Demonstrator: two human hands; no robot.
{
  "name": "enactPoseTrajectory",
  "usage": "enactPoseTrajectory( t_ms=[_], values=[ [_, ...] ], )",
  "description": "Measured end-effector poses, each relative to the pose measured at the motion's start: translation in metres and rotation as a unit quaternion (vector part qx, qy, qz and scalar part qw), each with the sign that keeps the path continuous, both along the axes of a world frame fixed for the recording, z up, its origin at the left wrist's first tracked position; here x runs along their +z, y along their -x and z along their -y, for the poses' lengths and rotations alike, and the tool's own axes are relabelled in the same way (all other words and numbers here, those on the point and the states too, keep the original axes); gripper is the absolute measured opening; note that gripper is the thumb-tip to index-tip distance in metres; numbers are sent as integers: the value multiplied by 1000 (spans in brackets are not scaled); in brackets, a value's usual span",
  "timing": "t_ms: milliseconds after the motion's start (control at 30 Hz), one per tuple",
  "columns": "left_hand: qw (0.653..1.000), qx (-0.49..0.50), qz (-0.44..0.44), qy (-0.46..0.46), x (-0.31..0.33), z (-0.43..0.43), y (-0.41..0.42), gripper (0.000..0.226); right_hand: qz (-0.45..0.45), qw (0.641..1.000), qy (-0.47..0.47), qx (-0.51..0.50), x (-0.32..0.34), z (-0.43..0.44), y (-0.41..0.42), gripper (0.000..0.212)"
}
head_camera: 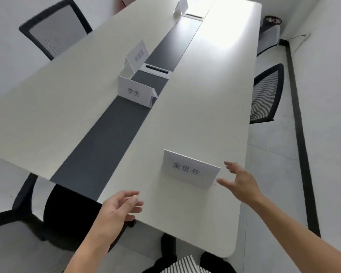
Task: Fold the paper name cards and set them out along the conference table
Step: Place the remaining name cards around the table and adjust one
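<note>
Head view: the conference table (205,95) fills most of the frame, a long white top running away from the person. A dark centre strip (98,146) divides it lengthwise into a left and a right panel. Three black mesh chairs stand around it: one at the far left (55,30), one at the right side (266,95), one at the near left corner (18,203).

The right hand (242,184) is held over the right panel with fingers and thumb spread wide, holding nothing. Its thumb tip lies just beside the right end of the nearest name card (189,168); contact cannot be confirmed. The left hand (118,207) is above the near table edge, fingers loosely curled, holding nothing, well apart from that card.

The nearest name card stands upright on the right panel near the person's end. It is white folded paper with three dark printed characters on the face towards the camera.

The second name card (136,91) stands further along, across the left edge of the dark strip, and shows two dark characters. The third name card (136,54) stands just behind it on the left panel, turned at an angle, with its folded tent profile visible and its print blurred. The fourth name card (181,5) stands near the far end; its print is not legible.

A slotted cable port (156,69) sits in the strip between the second and third cards.
</note>
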State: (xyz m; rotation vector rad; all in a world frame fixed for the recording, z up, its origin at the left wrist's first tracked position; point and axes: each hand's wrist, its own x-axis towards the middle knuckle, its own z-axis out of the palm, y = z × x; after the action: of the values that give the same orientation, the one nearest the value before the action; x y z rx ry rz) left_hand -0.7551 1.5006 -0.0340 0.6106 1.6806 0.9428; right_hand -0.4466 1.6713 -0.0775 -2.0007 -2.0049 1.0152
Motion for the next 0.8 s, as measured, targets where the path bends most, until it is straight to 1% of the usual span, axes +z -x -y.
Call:
enactPoseTrajectory(
  t_ms=[67, 100, 167, 267, 400, 433, 467, 500, 567, 633, 667, 700, 733, 800],
  values=[
    [1000, 22, -2, 11, -3, 9, 4, 17, 25, 999, 14, 29, -16, -17, 12, 72],
    [999, 32, -4, 18, -4, 12, 5, 17, 36, 998, 28, 40, -23, -24, 15, 71],
    [998, 49, -6, 30, -8, 16, 4, 17, 47, 996, 53, 54, -37, -35, 16, 60],
    [998, 56, 1, 43, -12, 15, 0, 16, 46, 996, 48, 54, -46, -41, 12, 46],
    [999, 32, 1, 41, -13, -2, -7, 17, -22, 999, 17, 43, -32, -46, 7, 32],
    [999, 25, -2, 36, -11, -8, -8, 18, -50, 998, 5, 38, -26, -50, 6, 26],
    [999, 18, -6, 31, -9, -15, -9, 18, -71, 997, -3, 36, -16, -53, 5, 14],
    [1000, 12, -10, 23, -7, -22, -11, 18, -91, 995, -10, 41, -7, -57, 4, 12],
    [1000, 0, -21, 1, 0, -35, -14, 19, -115, 992, 2, 46, 12, -64, 1, 27],
    [999, -9, -30, -20, 8, -47, -16, 20, -144, 988, 14, 57, 34, -69, -3, 55],
    [999, -10, -34, -32, 11, -53, -17, 22, -160, 984, 21, 70, 46, -69, -5, 64],
    [998, -8, -39, -46, 14, -59, -18, 27, -171, 982, 22, 79, 58, -68, -6, 67],
    [997, -6, -45, -61, 17, -64, -18, 38, -182, 979, 25, 88, 71, -66, -6, 64],
    [995, -5, -45, -87, 20, -72, -16, 71, -212, 970, 54, 104, 92, -58, -6, 55]
  ],
)
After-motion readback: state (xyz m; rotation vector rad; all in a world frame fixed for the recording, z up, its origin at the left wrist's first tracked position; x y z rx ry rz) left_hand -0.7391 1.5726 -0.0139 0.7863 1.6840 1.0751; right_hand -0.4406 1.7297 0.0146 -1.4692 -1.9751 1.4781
